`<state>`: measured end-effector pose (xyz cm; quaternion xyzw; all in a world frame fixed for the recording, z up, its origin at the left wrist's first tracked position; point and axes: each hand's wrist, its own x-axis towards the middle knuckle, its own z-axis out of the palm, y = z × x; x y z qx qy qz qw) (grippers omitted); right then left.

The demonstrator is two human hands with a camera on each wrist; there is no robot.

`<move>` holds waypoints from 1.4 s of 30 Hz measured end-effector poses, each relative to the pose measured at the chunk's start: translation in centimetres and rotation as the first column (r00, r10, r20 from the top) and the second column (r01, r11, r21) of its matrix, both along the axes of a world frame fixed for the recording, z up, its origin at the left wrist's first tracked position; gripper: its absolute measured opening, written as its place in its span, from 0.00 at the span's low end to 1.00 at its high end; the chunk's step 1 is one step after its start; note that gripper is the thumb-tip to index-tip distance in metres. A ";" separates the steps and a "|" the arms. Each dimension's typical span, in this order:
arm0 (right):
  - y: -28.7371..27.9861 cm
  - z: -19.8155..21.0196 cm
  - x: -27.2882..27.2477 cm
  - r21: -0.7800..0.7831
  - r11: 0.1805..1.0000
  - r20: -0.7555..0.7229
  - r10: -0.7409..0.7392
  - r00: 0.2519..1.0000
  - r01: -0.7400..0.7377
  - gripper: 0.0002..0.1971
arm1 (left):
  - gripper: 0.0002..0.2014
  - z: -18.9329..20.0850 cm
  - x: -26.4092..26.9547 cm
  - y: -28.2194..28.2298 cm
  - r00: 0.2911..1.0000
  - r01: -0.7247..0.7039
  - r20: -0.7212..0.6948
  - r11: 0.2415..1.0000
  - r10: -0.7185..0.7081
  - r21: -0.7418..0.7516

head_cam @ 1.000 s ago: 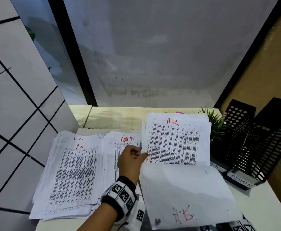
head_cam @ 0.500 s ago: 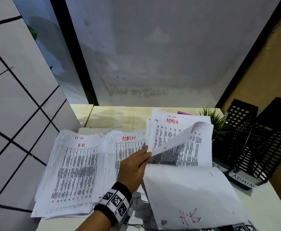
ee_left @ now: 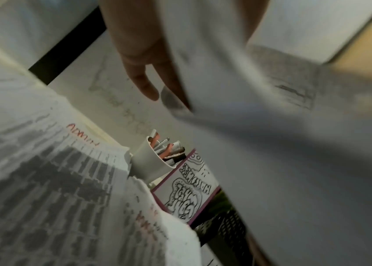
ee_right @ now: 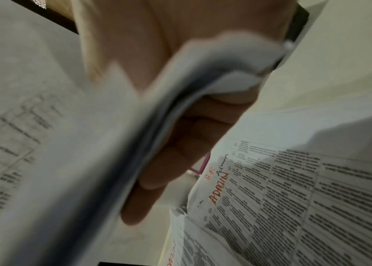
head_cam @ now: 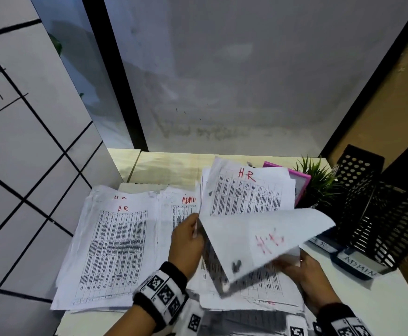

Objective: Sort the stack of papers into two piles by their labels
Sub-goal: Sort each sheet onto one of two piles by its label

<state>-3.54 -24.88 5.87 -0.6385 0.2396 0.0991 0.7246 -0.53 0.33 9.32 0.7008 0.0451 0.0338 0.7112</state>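
Pinching a lifted sheet [head_cam: 258,236], the left hand [head_cam: 186,241] grips at nine o'clock, the right hand [head_cam: 304,267] at five, above the stack [head_cam: 246,197].

"H.R" on left pile [head_cam: 115,241], "ADMIN" on black tray label [head_cam: 359,267]

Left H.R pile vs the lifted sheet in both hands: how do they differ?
The left H.R pile lies flat on the desk, printed side up; the lifted white sheet is raised and curled, showing its blank back with red lettering showing through. No hand touches the pile; the left hand and right hand both hold the sheet. Both are white paper with red lettering.
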 end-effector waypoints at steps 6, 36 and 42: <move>-1.2 -0.4 -0.1 0.095 0.995 0.016 -0.039 0.999 0.037 0.25 | 0.19 0.4 1.6 4.7 0.953 -0.299 -0.075 0.953 0.294 -0.056; -1.6 -0.4 -0.5 0.047 0.999 0.039 -0.030 0.999 0.028 0.23 | 0.10 -1.4 3.1 4.3 0.987 -0.008 -0.148 0.928 0.068 0.373; -1.6 0.1 -0.9 0.049 0.998 0.052 -0.032 0.998 0.029 0.20 | 0.14 -1.7 2.7 -0.5 0.952 -0.061 -0.287 0.986 0.104 0.156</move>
